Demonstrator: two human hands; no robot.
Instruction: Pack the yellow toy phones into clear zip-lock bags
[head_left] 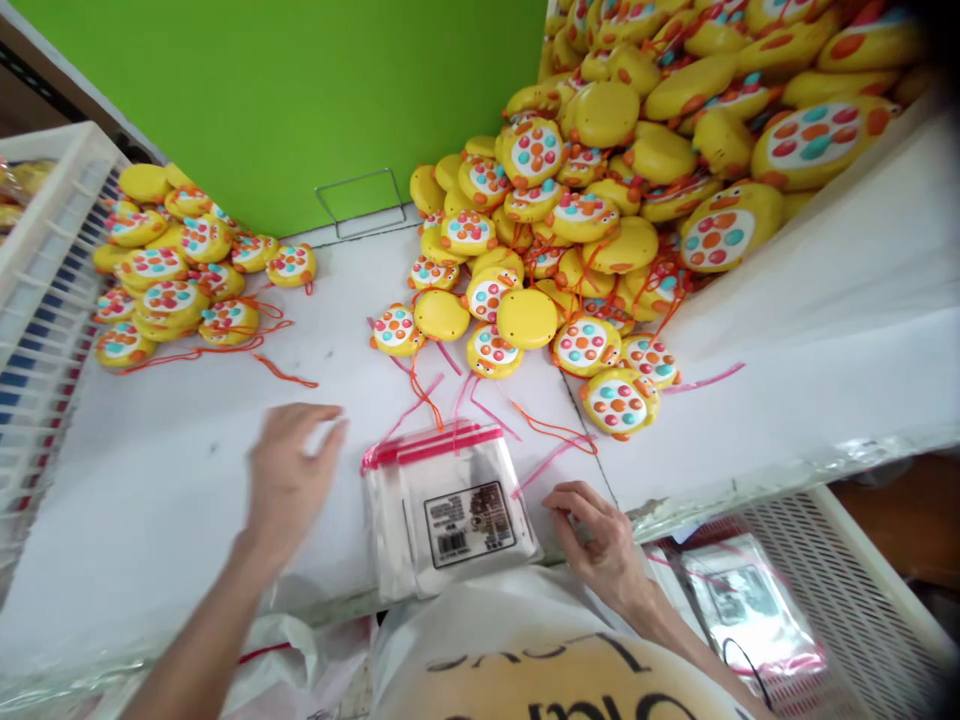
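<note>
My left hand [292, 480] hovers over the white table left of the bags, thumb and forefinger apart in a curve with nothing between them. A stack of clear plastic bags [397, 510] with pink-red top strips and a black printed label lies at the table's front edge, between my hands. My right hand [596, 540] is beside the stack's right edge, fingers curled in toward the thumb; I see nothing in them. Beyond the bags spreads a big heap of yellow duck-shaped toys [527, 318] with colored dots and orange cords. Pink strips [551, 465] lie around the bags.
A smaller pile of the duck toys [172, 300] sits at the left, beside a white plastic basket [52, 230]. A green panel [285, 100] stands at the back. Below the table edge at right, a white crate [832, 570] holds more clear bags [757, 600].
</note>
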